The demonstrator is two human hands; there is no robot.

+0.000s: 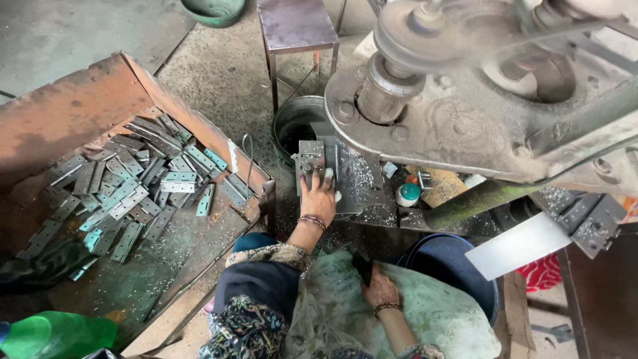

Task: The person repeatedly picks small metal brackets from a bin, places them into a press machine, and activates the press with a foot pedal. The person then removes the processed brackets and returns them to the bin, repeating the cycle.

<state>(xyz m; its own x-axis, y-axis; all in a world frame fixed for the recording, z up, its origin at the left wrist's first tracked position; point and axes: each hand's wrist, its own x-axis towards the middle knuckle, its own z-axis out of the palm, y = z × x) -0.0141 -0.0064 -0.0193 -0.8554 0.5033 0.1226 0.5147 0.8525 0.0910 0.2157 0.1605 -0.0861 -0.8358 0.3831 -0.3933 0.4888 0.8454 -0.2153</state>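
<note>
Hinge plate (311, 161) lies flat on the press bed (362, 199), directly under the fingers of the left hand (318, 197), which press down spread and nearly flat on its near end, gripping nothing. Its long axis runs straight away from the fingertips, toward the dark bucket (296, 123) beyond. The left hand is on it; the right hand (380, 287) rests well back on the pale cloth (425, 312) in the lap, curled around a small dark piece (363, 267) that cannot be made out. Just right of the fingers, metal shavings (362, 174) cover the bed, with a small teal-capped bottle (407, 194) further along. Overhead hangs the machine's heavy frame (465, 113). Well to the left, a rusty tray (80, 119) holds a heap of hinges (133, 193), with open floor beyond.
</note>
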